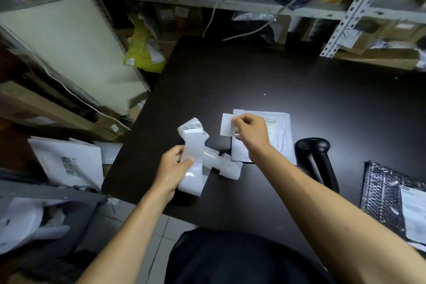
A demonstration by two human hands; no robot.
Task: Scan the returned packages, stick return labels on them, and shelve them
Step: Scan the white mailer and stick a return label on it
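table: matt dark | label strip: glossy paper | scanner: black plastic

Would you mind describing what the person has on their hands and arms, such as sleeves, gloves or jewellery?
The left hand and right hand are bare, without gloves. No rings, watch or wristband show. Both forearms are uncovered to the frame's lower edge, so no sleeve is visible. Dark clothing shows between them at the bottom.

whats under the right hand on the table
A white flat package lies on the black table beneath the right hand, whose fingers pinch a small white label over its left edge. The hand and forearm cover the package's middle.
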